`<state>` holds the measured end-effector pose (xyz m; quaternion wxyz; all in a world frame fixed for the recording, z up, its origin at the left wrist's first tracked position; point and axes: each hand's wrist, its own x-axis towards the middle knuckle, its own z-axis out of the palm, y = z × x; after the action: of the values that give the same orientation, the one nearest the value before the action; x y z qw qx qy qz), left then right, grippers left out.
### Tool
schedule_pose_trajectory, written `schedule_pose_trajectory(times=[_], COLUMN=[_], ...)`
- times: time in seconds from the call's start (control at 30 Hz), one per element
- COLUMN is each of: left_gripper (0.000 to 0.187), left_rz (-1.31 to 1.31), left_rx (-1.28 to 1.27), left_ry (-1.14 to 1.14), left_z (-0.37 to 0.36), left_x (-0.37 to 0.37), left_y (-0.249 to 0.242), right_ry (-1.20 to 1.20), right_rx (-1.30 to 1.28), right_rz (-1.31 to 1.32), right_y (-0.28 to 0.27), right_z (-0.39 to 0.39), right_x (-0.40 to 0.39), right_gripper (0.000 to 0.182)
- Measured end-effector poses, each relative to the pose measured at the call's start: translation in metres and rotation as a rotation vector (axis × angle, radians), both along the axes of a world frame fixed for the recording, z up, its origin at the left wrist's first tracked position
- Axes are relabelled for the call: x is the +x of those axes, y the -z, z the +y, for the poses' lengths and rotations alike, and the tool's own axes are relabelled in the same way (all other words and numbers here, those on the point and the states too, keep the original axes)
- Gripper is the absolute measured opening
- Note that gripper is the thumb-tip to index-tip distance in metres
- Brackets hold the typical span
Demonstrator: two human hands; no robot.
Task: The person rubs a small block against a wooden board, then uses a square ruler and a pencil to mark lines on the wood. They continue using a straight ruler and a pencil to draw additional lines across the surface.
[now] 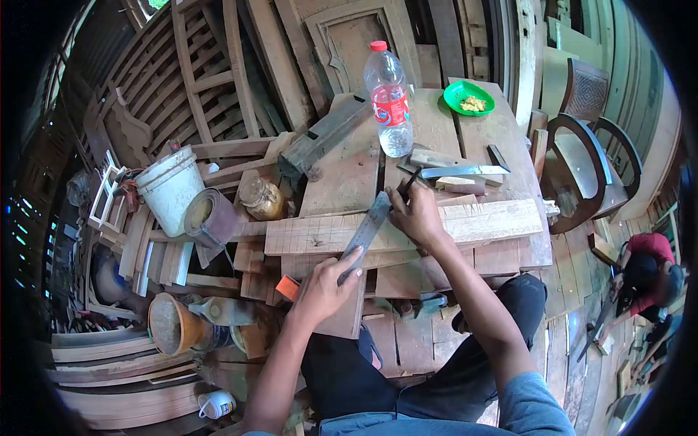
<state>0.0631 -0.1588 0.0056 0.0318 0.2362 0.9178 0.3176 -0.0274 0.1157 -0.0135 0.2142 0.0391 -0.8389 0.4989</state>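
Observation:
A metal ruler lies slantwise across a pale wooden board on the bench. My left hand grips the ruler's near end, thumb and forefinger on it. Close by the ruler's far end, my right hand is closed around a thin dark stick-like tool, whose exact kind I cannot tell. Thin marks run across the board's left part. Just beyond the right hand lie a curved metal blade and small wood offcuts.
A water bottle with a red cap and a green dish of food stand on the wooden bench. At left are a white bucket, a jar and a sanding-belt roll. Another person is at far right.

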Motion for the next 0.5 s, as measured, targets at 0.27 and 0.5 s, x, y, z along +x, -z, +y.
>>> schedule_pose_trajectory(times=[0.27, 0.5], left_gripper=[0.049, 0.049], left_rz=[-0.013, -0.015], left_rx=[-0.005, 0.001], left_ry=[0.001, 0.008], left_z=[0.0031, 0.0024], left_x=[0.0014, 0.0], left_y=[-0.0078, -0.0052], right_ry=[-0.004, -0.01], right_rx=[0.055, 0.051], right_rz=[0.019, 0.076], right_y=[-0.0015, -0.0018], right_z=[-0.0018, -0.0018], right_x=[0.0005, 0.0013], right_gripper=[0.032, 0.032])
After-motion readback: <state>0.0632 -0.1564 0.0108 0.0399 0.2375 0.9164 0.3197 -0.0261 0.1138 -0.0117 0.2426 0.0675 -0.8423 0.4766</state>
